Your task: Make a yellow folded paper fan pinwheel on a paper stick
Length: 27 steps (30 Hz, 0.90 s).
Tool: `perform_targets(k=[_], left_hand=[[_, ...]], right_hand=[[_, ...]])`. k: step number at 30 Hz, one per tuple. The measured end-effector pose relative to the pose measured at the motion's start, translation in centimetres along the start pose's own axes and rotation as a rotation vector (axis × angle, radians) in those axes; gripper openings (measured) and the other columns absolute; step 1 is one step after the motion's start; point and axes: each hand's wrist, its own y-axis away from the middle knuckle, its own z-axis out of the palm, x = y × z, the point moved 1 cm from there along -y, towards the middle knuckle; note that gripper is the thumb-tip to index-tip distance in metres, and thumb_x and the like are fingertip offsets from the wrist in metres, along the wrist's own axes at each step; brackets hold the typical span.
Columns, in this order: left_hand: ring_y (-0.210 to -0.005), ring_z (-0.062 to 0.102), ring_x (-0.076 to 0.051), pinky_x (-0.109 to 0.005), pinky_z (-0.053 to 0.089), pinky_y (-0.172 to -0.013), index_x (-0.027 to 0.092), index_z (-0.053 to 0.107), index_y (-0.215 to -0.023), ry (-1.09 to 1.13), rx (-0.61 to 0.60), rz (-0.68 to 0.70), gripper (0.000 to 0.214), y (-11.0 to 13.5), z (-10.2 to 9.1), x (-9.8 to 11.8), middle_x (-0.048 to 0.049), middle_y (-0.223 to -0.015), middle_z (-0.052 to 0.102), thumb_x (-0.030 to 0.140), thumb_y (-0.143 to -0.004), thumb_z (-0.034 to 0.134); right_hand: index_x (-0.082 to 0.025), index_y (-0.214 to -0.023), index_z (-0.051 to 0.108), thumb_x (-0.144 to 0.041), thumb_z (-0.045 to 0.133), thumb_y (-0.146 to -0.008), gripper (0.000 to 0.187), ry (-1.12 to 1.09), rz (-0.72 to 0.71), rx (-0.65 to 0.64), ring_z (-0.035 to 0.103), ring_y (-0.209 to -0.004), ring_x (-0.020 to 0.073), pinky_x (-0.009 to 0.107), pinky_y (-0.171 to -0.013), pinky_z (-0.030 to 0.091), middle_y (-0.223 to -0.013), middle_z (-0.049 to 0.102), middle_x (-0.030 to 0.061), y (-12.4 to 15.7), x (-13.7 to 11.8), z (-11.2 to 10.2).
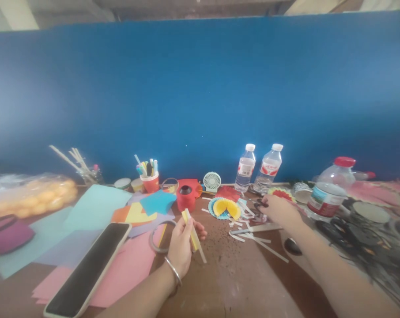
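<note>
My left hand (183,240) is closed around a narrow folded strip of yellow paper (194,236), held upright and slightly tilted. A thin whitish strip (202,254) sticks out below it. Stretched forward over the table, my right hand (279,212) has its fingertips closed on the dark handles of a pair of scissors (260,203); the blades are hard to make out. Beside them lies a pleated paper rosette in pale blue (215,211) with a yellow pleated fan (227,206) on it. Loose white paper strips (253,236) lie below my right hand.
A phone (90,269) rests on coloured paper sheets (127,274) at left. Behind stand a cup of pens (151,182), a red tape roll (186,201), a small fan (212,181) and two water bottles (245,170). A large bottle (330,190) and black cables (355,243) are at right.
</note>
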Motion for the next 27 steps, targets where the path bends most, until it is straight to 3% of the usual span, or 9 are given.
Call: perform_targets(k=[3,8,13,16,19,21,24,27], left_hand=[[-0.054,0.050,-0.008,-0.020,0.039,-0.049,0.018,0.046,-0.081,0.064,-0.030,-0.029,0.021,-0.2,0.0,0.2,0.0019,-0.065,0.052,0.035,-0.072,0.053],[-0.043,0.037,-0.003,-0.016,0.029,-0.042,0.017,0.047,-0.082,0.008,-0.070,-0.035,0.023,-0.4,0.0,0.4,0.0070,-0.055,0.041,0.028,-0.067,0.060],[-0.046,0.041,-0.005,-0.018,0.033,-0.044,0.016,0.050,-0.079,-0.252,0.043,0.137,0.027,0.0,0.1,0.8,0.0037,-0.064,0.050,0.026,-0.059,0.065],[-0.046,0.041,-0.005,-0.019,0.034,-0.047,0.016,0.053,-0.080,-0.415,0.100,0.270,0.029,0.2,0.1,1.2,0.0037,-0.065,0.053,0.023,-0.055,0.067],[-0.051,0.045,-0.007,-0.020,0.037,-0.051,0.016,0.054,-0.076,-0.473,0.107,0.299,0.023,0.2,0.1,1.3,0.0022,-0.069,0.056,0.023,-0.058,0.065],[-0.054,0.048,-0.008,-0.020,0.037,-0.054,0.016,0.052,-0.071,-0.460,0.126,0.287,0.018,-0.1,-0.1,1.3,0.0024,-0.066,0.056,0.025,-0.060,0.064],[-0.047,0.044,-0.006,-0.019,0.034,-0.048,0.018,0.047,-0.072,-0.264,0.211,0.218,0.023,-0.9,-0.5,1.3,0.0046,-0.064,0.054,0.029,-0.061,0.063],[-0.045,0.040,-0.004,-0.017,0.031,-0.044,0.019,0.043,-0.077,-0.073,0.238,0.177,0.028,-1.3,-0.6,1.1,0.0047,-0.069,0.053,0.029,-0.061,0.064]], right_hand=[[-0.019,-0.083,0.056,-0.031,0.046,-0.069,0.021,-0.010,-0.064,0.170,0.056,-0.070,0.0201,0.028,-0.058,0.035,-0.078,0.061,0.0059,0.4,-0.9,-0.5],[-0.016,-0.093,0.052,-0.023,0.052,-0.063,0.030,0.072,-0.413,0.527,0.044,-0.090,0.0244,0.032,-0.076,0.032,-0.093,0.054,0.0082,3.7,-5.5,-1.2],[-0.015,-0.094,0.051,-0.025,0.056,-0.066,0.030,0.187,-0.572,0.547,0.042,-0.083,0.0247,0.033,-0.071,0.031,-0.088,0.052,0.0098,7.7,-9.7,-1.1],[-0.016,-0.092,0.050,-0.022,0.056,-0.068,0.025,0.226,-0.619,0.517,0.041,-0.078,0.0233,0.032,-0.065,0.030,-0.085,0.051,0.0091,9.3,-11.0,-1.1],[-0.016,-0.086,0.051,-0.016,0.053,-0.069,0.017,0.237,-0.638,0.516,0.041,-0.076,0.0223,0.032,-0.065,0.030,-0.082,0.050,0.0084,10.3,-11.8,-1.1],[-0.016,-0.085,0.051,-0.014,0.052,-0.069,0.015,0.236,-0.654,0.522,0.042,-0.076,0.0221,0.033,-0.065,0.030,-0.081,0.050,0.0084,10.5,-11.9,-1.0],[-0.017,-0.085,0.051,-0.013,0.052,-0.069,0.016,0.217,-0.653,0.514,0.043,-0.076,0.0224,0.033,-0.066,0.031,-0.080,0.051,0.0082,9.6,-11.2,-0.5],[-0.017,-0.087,0.051,-0.017,0.057,-0.064,0.024,0.043,-0.558,0.447,0.045,-0.082,0.0233,0.032,-0.068,0.034,-0.087,0.053,0.0086,7.8,-9.8,0.3]])
